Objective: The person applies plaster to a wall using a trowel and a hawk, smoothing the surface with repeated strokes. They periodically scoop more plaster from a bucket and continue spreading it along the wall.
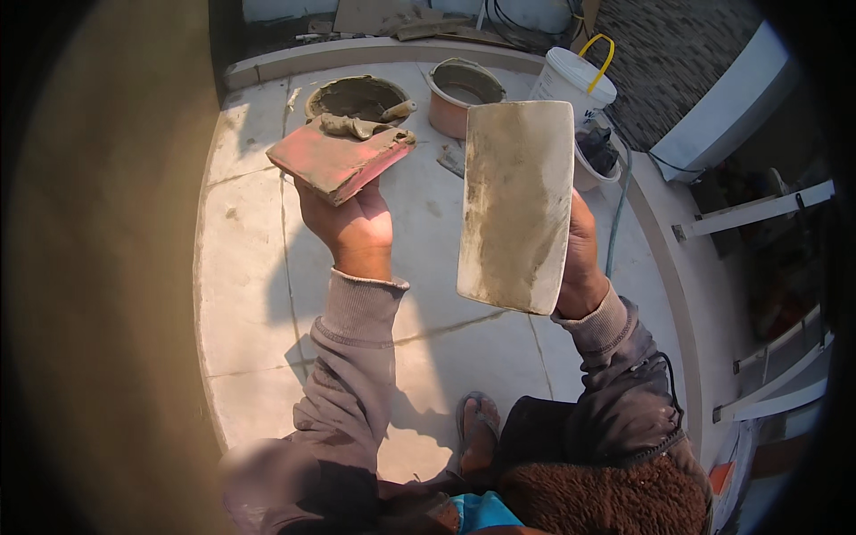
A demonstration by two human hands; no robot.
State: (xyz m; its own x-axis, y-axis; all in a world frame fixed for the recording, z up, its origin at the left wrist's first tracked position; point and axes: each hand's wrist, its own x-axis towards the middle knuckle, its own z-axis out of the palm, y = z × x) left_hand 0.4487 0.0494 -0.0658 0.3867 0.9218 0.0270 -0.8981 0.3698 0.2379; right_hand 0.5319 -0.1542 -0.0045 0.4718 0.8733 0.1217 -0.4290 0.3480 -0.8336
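Observation:
My left hand (353, 225) is closed beneath a pinkish-red mortar board (325, 162), held up before me with its fingers mostly hidden underneath. Grey film covers the board's top, and a lump of wet mortar (357, 127) lies along its far edge. In my right hand (583, 265) is a plastering float (517, 207), a pale rectangular plate turned face toward me and smeared with grey mortar. Its handle is behind the plate, where most of my fingers are out of sight. The two tools are apart, with the float to the right of the board.
Beyond the board stand a mortar basin (343, 93) with a handled tool (399, 111) on its rim and a pinkish tub (450, 116). A white bucket (562, 82) with a yellow handle is farther right. A hose (619, 209) crosses the tiled floor (245, 308); a wall (134, 267) rises at left.

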